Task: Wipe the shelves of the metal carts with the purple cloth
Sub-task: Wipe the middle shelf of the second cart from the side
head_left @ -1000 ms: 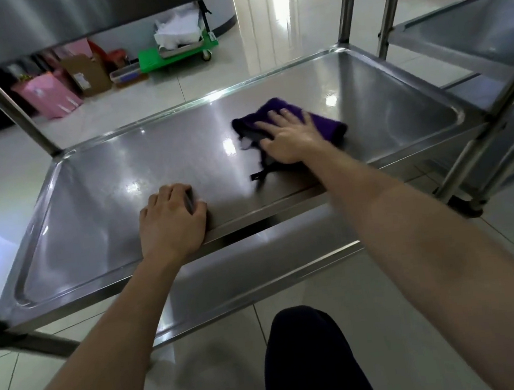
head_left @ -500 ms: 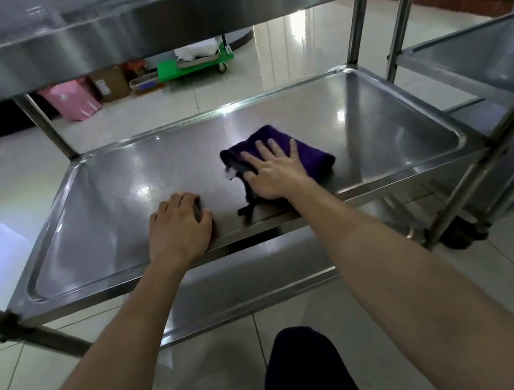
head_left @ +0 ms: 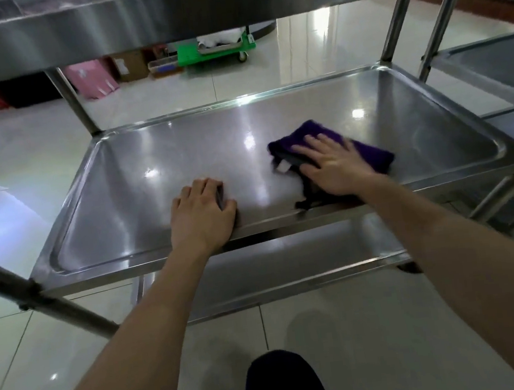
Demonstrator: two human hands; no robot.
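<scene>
The purple cloth lies on the middle shelf of the steel cart, right of centre near the front rim. My right hand presses flat on the cloth with straight, spread fingers. A white tag and a dark strap of the cloth stick out at its left and front. My left hand rests on the shelf's front rim, fingers bent over onto the shelf surface. The cart's top shelf hangs overhead and its lower shelf shows beneath.
A second steel cart stands close on the right. The first cart's posts rise at the shelf corners. Across the tiled floor sit a green trolley, a pink bag and boxes. My knee is at the bottom.
My right hand has slid the cloth to the right along the shelf, after drawing it toward the front rim. My left hand has stayed on the rim. The view has risen slightly.
</scene>
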